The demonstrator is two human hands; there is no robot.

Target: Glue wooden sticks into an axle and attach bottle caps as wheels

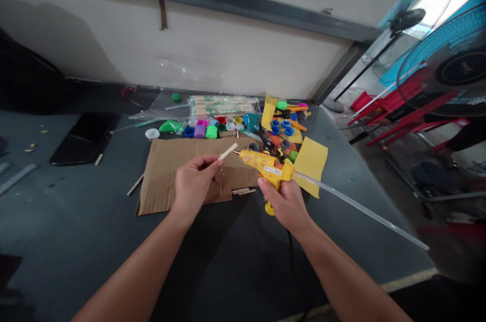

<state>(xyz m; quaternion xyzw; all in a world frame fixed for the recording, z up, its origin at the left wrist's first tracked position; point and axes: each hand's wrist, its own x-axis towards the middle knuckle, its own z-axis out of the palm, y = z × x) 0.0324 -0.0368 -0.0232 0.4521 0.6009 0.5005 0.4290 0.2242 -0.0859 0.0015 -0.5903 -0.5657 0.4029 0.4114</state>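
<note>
Between thumb and fingers, my left hand [195, 180] pinches a short pale wooden stick [228, 151] above the cardboard sheet [163, 165]. My right hand [286, 200] is wrapped round the handle of a yellow hot glue gun [266, 165]. The gun's nozzle points left and is close to the stick's tip; whether they touch I cannot tell. A long clear glue stick [364, 208] sticks out of the gun's back end toward the right. Several short wooden pieces [243, 191] lie at the cardboard's front edge.
Coloured bottle caps [200, 131] and a plastic-wrapped bundle of wooden sticks [224, 106] lie behind the cardboard. Yellow sheets [311, 165] are on the right. A black phone [84, 137] lies left. The gun's cord [292, 266] hangs below. A fan [455, 66] stands beyond the table.
</note>
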